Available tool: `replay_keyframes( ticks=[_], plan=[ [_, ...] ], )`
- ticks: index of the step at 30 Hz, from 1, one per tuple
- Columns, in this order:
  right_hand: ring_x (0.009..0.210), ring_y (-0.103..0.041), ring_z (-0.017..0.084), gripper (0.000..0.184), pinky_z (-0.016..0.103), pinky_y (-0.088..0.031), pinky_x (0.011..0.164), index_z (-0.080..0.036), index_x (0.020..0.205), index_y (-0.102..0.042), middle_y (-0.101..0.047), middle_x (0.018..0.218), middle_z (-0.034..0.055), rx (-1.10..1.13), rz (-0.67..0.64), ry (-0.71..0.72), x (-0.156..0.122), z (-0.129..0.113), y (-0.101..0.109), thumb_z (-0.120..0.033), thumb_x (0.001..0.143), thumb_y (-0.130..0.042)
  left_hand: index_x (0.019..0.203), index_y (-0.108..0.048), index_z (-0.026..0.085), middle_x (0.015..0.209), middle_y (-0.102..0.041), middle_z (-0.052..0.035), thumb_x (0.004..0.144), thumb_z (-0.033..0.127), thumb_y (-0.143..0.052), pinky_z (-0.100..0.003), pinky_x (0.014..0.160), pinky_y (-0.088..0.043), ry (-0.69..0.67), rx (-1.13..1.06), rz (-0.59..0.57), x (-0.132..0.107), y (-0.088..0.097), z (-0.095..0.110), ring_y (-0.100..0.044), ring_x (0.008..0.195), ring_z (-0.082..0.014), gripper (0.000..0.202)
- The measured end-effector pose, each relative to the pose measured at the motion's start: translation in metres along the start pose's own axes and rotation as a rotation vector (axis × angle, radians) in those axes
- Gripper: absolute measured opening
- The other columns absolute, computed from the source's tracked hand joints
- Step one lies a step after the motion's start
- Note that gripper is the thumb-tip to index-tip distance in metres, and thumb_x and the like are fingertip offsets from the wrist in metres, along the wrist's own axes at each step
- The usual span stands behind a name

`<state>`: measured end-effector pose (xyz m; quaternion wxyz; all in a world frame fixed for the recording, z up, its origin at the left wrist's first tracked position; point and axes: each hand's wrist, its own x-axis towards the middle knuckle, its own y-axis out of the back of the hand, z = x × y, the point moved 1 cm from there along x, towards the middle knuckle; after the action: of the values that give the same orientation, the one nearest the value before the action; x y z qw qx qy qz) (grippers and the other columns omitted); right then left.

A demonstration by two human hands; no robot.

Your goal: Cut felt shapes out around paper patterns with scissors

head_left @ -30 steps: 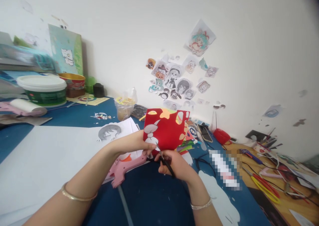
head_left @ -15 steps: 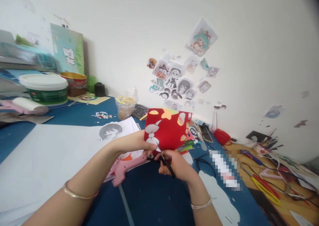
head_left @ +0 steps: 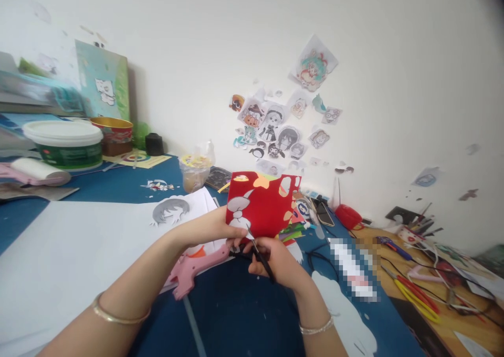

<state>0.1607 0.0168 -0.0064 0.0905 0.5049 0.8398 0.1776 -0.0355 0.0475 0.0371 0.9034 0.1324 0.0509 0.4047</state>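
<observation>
My left hand [head_left: 235, 233] grips a red sheet [head_left: 268, 210] at its lower left corner. Pale, yellow and orange patches run along the sheet's upper and right edges. A white bow-shaped paper piece [head_left: 238, 210] with grey outlines lies against its left side. My right hand [head_left: 271, 260] is closed around a slim black-handled tool [head_left: 263, 261]. Its thin tip meets the lower edge of the white paper by my left fingertips. I cannot make out the tool's exact kind. Under my left wrist is a pink glue gun [head_left: 191, 269] on the blue table cover [head_left: 244, 320].
White sheets [head_left: 98, 241] spread over the left side. A lidded tub [head_left: 63, 144], a red tin [head_left: 114, 136] and a plastic cup [head_left: 195, 173] stand at the back. Right of my arm are a white cutout [head_left: 342, 315], black cable [head_left: 321, 260], phone [head_left: 325, 213] and pliers [head_left: 419, 296].
The view has shifted slightly, so most things sit a little further left. Both hands keep their hold, and the tool's tip stays by the white paper's lower edge.
</observation>
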Motion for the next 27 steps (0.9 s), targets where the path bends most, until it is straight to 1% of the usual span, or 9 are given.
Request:
replay_keyframes(
  ticks=[4, 7, 10, 15, 19, 23, 27],
  plan=[
    [0.061, -0.050, 0.013, 0.043, 0.024, -0.042, 0.057, -0.015, 0.089, -0.062, -0.055, 0.065, -0.0022, -0.012, 0.015, -0.012, 0.000, 0.000, -0.001, -0.038, 0.058, -0.081, 0.080, -0.059, 0.015, 0.068, -0.063, -0.0007, 0.076, 0.034, -0.059, -0.025, 0.059, -0.043, -0.022, -0.005, -0.033, 0.001, -0.001, 0.002, -0.057, 0.064, -0.0148, 0.019],
    [0.062, -0.051, 0.014, 0.043, 0.025, -0.042, 0.058, -0.015, 0.088, -0.061, -0.056, 0.065, -0.0020, -0.012, 0.022, -0.018, 0.000, 0.001, -0.001, -0.038, 0.057, -0.081, 0.075, -0.059, 0.015, 0.066, -0.062, -0.0008, 0.077, 0.037, -0.058, -0.025, 0.060, -0.043, -0.025, 0.020, -0.032, 0.001, 0.000, 0.003, -0.056, 0.064, -0.0147, 0.022],
    [0.061, -0.050, 0.013, 0.043, 0.024, -0.042, 0.057, -0.015, 0.088, -0.061, -0.055, 0.065, -0.0022, -0.006, 0.027, -0.016, 0.001, 0.002, -0.001, -0.038, 0.057, -0.081, 0.072, -0.058, 0.016, 0.065, -0.062, -0.0006, 0.079, 0.037, -0.054, -0.025, 0.059, -0.042, -0.016, 0.051, -0.012, 0.001, 0.000, 0.005, -0.056, 0.063, -0.0144, 0.023],
    [0.058, -0.045, 0.011, 0.042, 0.022, -0.037, 0.053, -0.015, 0.087, -0.060, -0.051, 0.063, -0.0030, -0.008, 0.043, 0.012, 0.001, 0.000, -0.001, -0.040, 0.059, -0.079, 0.068, -0.056, 0.017, 0.063, -0.062, -0.0010, 0.081, 0.034, -0.050, -0.025, 0.059, -0.041, -0.018, 0.111, 0.045, 0.000, -0.001, 0.007, -0.056, 0.061, -0.0149, 0.023],
    [0.057, -0.043, 0.011, 0.044, 0.022, -0.035, 0.053, -0.014, 0.087, -0.059, -0.050, 0.063, -0.0031, 0.009, 0.056, 0.041, 0.000, -0.001, -0.001, -0.042, 0.060, -0.078, 0.072, -0.059, 0.017, 0.065, -0.063, -0.0013, 0.081, 0.034, -0.050, -0.025, 0.058, -0.042, -0.022, 0.075, 0.068, -0.002, -0.004, 0.010, -0.056, 0.062, -0.0151, 0.021],
    [0.060, -0.043, 0.011, 0.046, 0.023, -0.036, 0.055, -0.013, 0.090, -0.058, -0.050, 0.068, -0.0013, 0.050, 0.056, 0.099, -0.001, -0.001, -0.002, -0.048, 0.064, -0.073, 0.072, -0.061, 0.016, 0.064, -0.062, -0.0001, 0.081, 0.036, -0.050, -0.024, 0.056, -0.042, -0.050, 0.016, 0.085, -0.001, -0.009, 0.012, -0.055, 0.060, -0.0140, 0.024],
    [0.062, -0.045, 0.012, 0.049, 0.023, -0.036, 0.056, -0.014, 0.091, -0.056, -0.049, 0.069, -0.0009, 0.081, 0.053, 0.135, -0.001, -0.002, -0.002, -0.053, 0.066, -0.070, 0.071, -0.062, 0.015, 0.060, -0.060, 0.0001, 0.081, 0.040, -0.049, -0.023, 0.053, -0.040, -0.069, -0.013, 0.105, 0.001, -0.015, 0.012, -0.053, 0.057, -0.0134, 0.030]
  ],
)
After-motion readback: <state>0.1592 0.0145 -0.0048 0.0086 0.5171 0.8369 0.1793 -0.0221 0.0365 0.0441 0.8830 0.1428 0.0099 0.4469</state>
